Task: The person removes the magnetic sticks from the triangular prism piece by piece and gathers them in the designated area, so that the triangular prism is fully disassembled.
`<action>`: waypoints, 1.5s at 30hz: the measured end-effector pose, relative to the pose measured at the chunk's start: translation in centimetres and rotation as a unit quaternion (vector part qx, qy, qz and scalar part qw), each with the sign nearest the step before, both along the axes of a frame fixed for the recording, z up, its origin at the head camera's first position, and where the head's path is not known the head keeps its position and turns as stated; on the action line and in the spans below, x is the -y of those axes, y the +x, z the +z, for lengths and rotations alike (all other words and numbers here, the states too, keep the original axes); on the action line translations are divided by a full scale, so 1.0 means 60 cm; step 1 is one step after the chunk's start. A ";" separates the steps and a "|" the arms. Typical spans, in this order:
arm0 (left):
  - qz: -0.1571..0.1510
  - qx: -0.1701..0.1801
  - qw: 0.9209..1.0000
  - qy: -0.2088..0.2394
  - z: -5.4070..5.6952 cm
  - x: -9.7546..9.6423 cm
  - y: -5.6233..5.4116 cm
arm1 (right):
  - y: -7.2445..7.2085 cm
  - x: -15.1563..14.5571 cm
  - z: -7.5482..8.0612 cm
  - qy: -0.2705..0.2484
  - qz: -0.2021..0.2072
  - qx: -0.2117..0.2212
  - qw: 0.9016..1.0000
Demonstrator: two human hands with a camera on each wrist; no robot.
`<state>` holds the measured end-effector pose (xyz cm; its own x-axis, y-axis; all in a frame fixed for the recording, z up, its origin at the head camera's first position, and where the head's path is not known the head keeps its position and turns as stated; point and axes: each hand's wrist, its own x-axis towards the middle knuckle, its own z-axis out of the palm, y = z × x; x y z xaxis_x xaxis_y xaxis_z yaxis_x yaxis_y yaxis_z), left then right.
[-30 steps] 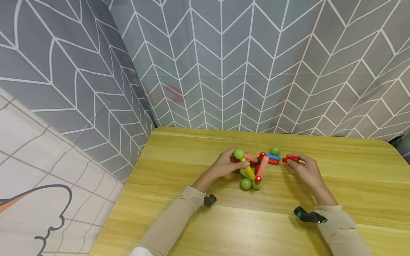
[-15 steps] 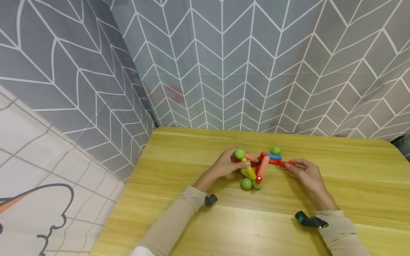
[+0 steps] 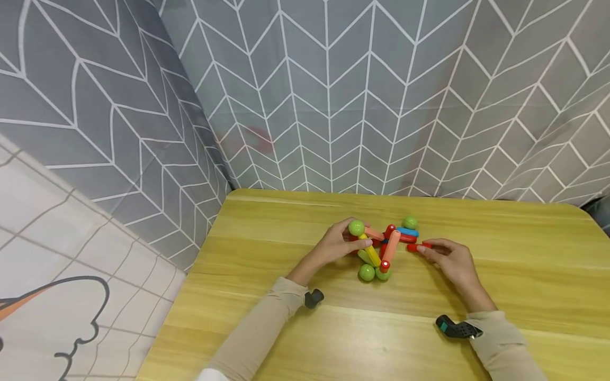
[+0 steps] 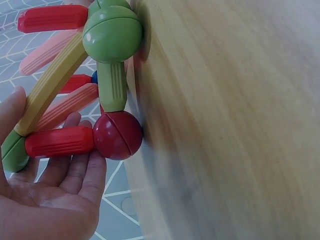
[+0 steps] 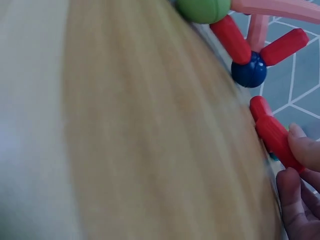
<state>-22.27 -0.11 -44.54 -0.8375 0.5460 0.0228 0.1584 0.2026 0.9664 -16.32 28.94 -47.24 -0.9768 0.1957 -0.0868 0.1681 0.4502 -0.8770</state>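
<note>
A frame of coloured building rods and balls stands on the table. My left hand holds its left side, thumb by the yellow rod and fingers behind a red rod. A green ball tops that corner; a dark red ball sits at the red rod's other end. My right hand pinches a loose red rod between thumb and fingers, right of the frame. Another red rod lies just beyond its tip, beside a blue rod. A dark blue ball joins several rods.
A loose-looking green ball sits behind the blue rod. Two more green balls, one of them the front ball, rest at the frame's near side. The wooden table ends at a patterned grey curtain.
The right hand moves the red rod left; half a second ago its tip met the lying red rod, and now it sits slightly nearer me. The left hand stays in place.
</note>
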 end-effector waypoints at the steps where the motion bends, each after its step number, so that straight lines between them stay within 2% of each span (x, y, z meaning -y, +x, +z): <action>1: 0.001 0.000 1.000 0.001 0.000 0.000 0.000 | -0.001 0.001 0.000 0.013 -0.001 -0.004 1.000; 7: 0.002 -0.001 1.000 0.008 -0.003 0.001 -0.002 | -0.007 0.003 0.001 0.090 0.001 -0.032 0.995; 11: 0.002 -0.002 1.000 0.011 -0.004 0.002 -0.002 | -0.009 0.003 0.000 0.117 0.012 -0.047 0.992; 23: 0.002 0.009 1.000 0.013 -0.005 0.002 0.000 | -0.011 0.002 -0.001 0.122 0.021 -0.048 0.991; 30: -0.014 -0.002 1.000 0.001 -0.009 0.000 0.000 | -0.008 -0.001 0.000 0.076 -0.025 -0.036 0.996; 34: -0.024 -0.015 1.000 -0.007 -0.012 0.003 -0.001 | -0.007 0.005 0.009 0.082 -0.057 -0.068 0.993; 39: -0.036 -0.020 0.999 0.000 -0.014 0.005 -0.001 | -0.009 0.017 0.031 0.108 -0.099 -0.130 0.981; 42: -0.035 -0.020 0.999 0.000 -0.013 0.006 -0.001 | -0.012 0.030 0.050 0.111 -0.091 -0.176 0.974; 45: -0.030 -0.025 0.999 -0.009 -0.012 0.007 -0.001 | -0.011 0.051 0.071 0.112 -0.060 -0.211 0.969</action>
<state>-22.36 -0.52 -45.26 -0.8019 0.5951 0.0530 0.2179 0.2087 0.9534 -17.00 25.91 -42.99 -0.8855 0.2773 0.3729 -0.1213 0.6367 -0.7615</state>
